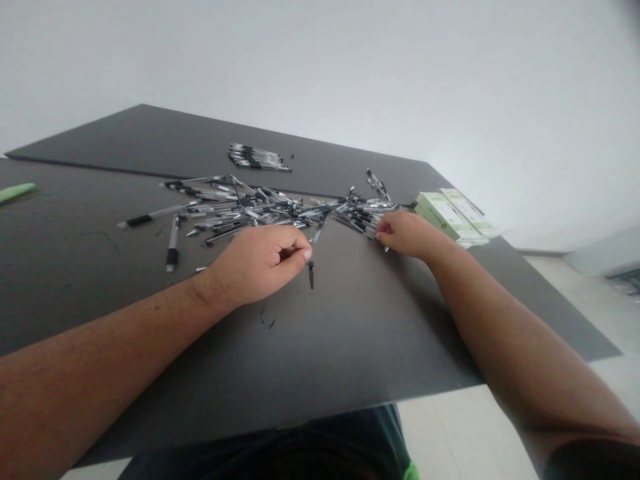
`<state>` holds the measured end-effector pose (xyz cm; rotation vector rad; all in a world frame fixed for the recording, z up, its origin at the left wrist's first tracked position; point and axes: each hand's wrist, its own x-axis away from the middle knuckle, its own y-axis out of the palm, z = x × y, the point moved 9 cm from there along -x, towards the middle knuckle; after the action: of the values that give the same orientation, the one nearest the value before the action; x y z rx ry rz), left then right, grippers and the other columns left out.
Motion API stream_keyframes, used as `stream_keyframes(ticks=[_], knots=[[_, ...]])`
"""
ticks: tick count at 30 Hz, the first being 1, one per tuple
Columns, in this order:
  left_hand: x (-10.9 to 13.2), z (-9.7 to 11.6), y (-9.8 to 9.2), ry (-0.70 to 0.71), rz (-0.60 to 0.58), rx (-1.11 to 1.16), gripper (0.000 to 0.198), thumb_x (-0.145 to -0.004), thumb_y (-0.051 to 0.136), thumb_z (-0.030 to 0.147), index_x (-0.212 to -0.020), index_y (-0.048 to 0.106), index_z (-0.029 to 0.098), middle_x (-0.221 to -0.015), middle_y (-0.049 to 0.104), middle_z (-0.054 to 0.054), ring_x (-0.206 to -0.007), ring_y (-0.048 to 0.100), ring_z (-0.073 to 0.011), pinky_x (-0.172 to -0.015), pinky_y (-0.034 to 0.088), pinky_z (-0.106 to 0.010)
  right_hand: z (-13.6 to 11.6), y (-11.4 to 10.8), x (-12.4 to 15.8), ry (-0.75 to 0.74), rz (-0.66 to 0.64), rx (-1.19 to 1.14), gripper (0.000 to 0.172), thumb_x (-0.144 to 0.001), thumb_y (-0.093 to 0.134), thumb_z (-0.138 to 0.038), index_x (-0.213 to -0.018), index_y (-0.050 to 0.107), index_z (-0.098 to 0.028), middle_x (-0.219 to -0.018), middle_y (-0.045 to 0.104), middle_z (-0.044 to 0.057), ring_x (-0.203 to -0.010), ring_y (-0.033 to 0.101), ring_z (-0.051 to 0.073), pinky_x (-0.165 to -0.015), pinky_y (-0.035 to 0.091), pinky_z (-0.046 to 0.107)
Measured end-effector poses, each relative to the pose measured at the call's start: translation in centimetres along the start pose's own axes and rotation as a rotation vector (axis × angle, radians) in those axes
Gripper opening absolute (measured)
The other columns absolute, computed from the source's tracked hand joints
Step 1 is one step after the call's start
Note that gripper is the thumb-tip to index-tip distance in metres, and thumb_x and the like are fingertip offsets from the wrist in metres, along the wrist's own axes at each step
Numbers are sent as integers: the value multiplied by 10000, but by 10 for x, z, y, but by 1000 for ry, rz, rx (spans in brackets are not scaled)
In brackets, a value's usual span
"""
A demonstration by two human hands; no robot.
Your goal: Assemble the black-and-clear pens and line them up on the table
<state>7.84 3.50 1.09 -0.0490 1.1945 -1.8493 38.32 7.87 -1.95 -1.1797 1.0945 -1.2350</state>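
My left hand [265, 263] is closed over the near side of a loose pile of clear pens with black grips [227, 208]. Its thumb and forefinger are pinched together; whatever is between them is hidden or too small to name. Just below those fingertips, a black pen cap [311, 275] lies on the dark table. At the pile's right end, my right hand [406, 233] has its fingers curled down among more pens [363, 217]. A small pale pen tip pokes out beneath them, while the rest of that pen is covered by the hand.
Farther back, a neat bundle of pens [257, 158] lies on a second dark tabletop [175, 137]. Green-and-white boxes [453, 215] sit beyond my right hand. A light green object [17, 192] is at the far left. One pen [173, 243] lies apart, left of the pile.
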Motion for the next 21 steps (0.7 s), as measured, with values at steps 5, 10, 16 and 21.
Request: stream_keyframes(ticks=[5,10,16,21], knots=[[1,-2,1,-5,-5,4,248,-1000,609,384,-944,811,253,-845,830,4,-768,746,-188,-734,493,-301,-1,2,0,34,-21,-4,142,-974,726,-249,-933,861,-259,-991,882,73,-958,807,286,-824,561,341],[1,-3,2,-12,-15,-8,245,-1000,616,383,-953,819,254,-857,833,-1,-777,751,-195,-739,490,-306,1,-4,2,51,3,-23,146,-983,714,-247,-946,854,-244,-991,877,78,-943,791,276,-839,549,338],[0,-2,2,-10,-22,-11,252,-995,620,378,-954,830,245,-871,846,-6,-792,764,-194,-742,488,-306,18,-30,11,154,200,-183,182,-1029,692,-308,-1068,846,-218,-1003,860,98,-909,762,274,-841,548,360],[-1,-2,5,1,-35,-14,258,-992,615,382,-954,833,249,-865,847,-1,-793,767,-195,-736,486,-308,7,-36,15,110,230,-406,385,-1058,637,-263,-1404,791,-197,-1013,869,82,-915,790,267,-894,582,381]])
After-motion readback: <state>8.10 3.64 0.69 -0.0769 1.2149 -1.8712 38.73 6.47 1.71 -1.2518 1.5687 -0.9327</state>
